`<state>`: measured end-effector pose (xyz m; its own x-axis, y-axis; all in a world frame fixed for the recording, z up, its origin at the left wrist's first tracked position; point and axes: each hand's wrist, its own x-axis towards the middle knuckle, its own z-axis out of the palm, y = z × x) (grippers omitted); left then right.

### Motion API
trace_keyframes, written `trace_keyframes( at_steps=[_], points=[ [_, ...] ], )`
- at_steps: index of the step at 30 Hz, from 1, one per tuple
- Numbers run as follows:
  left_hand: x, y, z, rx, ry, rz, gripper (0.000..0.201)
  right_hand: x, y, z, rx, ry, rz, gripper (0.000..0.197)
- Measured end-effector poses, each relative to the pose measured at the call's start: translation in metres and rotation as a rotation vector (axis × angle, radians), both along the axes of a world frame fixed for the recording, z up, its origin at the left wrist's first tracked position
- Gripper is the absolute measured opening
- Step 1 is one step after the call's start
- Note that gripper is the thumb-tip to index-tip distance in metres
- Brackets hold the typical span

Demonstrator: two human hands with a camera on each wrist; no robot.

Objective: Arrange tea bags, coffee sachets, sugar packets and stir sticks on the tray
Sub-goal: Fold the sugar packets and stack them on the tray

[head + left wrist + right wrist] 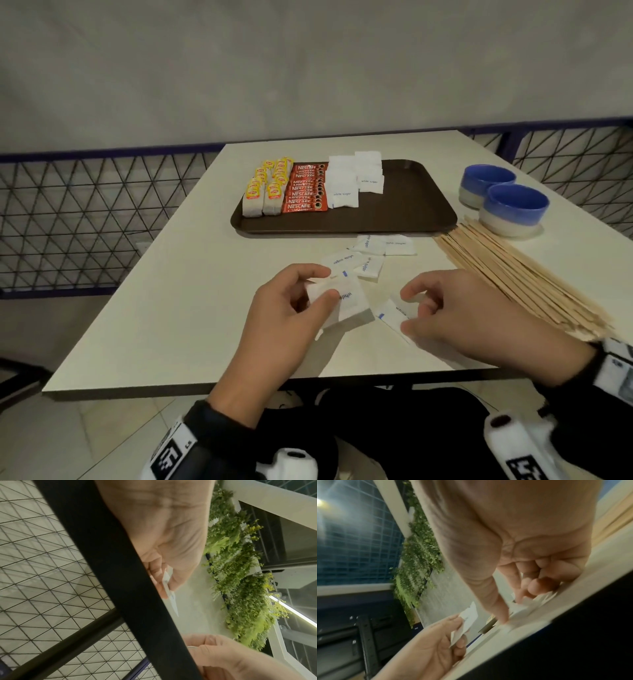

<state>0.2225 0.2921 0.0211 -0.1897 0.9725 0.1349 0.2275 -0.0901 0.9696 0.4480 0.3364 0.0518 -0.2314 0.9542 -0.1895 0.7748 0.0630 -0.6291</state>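
A brown tray (411, 202) holds yellow-tagged tea bags (265, 192), red coffee sachets (306, 190) and white sugar packets (354, 181) in rows at its left. My left hand (291, 308) pinches a small stack of sugar packets (349, 303) between thumb and fingers, above the table's near part. My right hand (445, 311) curls its thumb and fingers round one sugar packet (394, 313) lying on the table. In the left wrist view the held packets (169, 592) show edge-on. Loose sugar packets (370, 255) lie between my hands and the tray. Wooden stir sticks (520, 274) lie in a pile at the right.
Two blue and white bowls (513, 209) stand right of the tray, near the table's right edge. The white table (154, 308) ends just under my wrists. A wire mesh fence (85, 222) runs behind the table.
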Motion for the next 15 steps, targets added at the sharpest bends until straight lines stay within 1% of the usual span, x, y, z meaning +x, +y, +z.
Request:
trace_keyframes(
  at_steps=[2,4,6,9,11,13,15],
  points=[
    [-0.004,0.000,0.000,-0.003,-0.047,0.005,0.026,0.001,-0.001,0.000,0.064,-0.073,0.023,0.041],
    [-0.007,0.000,0.002,0.002,-0.093,0.003,0.030,0.003,-0.001,0.002,0.071,-0.073,0.037,0.032],
    [-0.010,0.001,0.002,0.001,-0.169,-0.004,0.026,0.005,0.000,0.003,0.038,-0.038,0.054,0.020],
    [-0.013,0.003,0.001,0.006,-0.301,-0.017,0.015,0.006,0.001,0.000,0.005,0.011,0.094,0.012],
    [-0.013,0.003,0.000,0.013,-0.308,-0.024,0.012,0.005,0.002,-0.003,0.011,0.036,0.110,0.008],
    [-0.013,0.003,0.000,0.034,-0.276,-0.028,0.009,0.005,0.002,-0.006,0.037,0.069,0.109,0.008],
    [-0.014,0.004,-0.001,0.056,-0.234,-0.014,0.011,0.004,0.000,-0.008,0.060,0.156,0.105,0.007]
  ],
)
